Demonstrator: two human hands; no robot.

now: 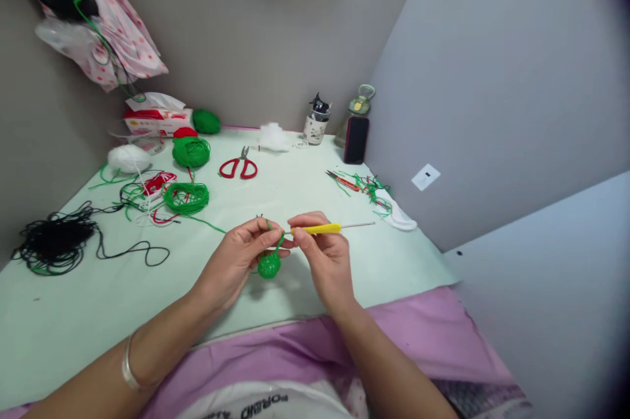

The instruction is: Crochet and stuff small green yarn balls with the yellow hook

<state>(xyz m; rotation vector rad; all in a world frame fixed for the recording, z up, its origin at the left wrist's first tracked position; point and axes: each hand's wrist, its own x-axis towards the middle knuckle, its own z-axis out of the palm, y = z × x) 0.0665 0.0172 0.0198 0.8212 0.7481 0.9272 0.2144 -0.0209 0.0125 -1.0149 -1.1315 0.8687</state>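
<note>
Between the fingers of my right hand is a crochet hook with a yellow handle; one thin metal end points right, the other meets the work on the left. My left hand is closed on green yarn close to that hook tip. Below the left fingers hangs a small round green crocheted piece, joined by a strand to the stitches at the hook. A green strand runs from the left hand back to a loose green yarn coil. The exact loop on the hook is too small to make out.
Red-handled scissors lie mid-table, with white stuffing behind. Black yarn, white yarn and a green ball sit left. Orange snips, yarn scraps and a phone are right, beside the wall.
</note>
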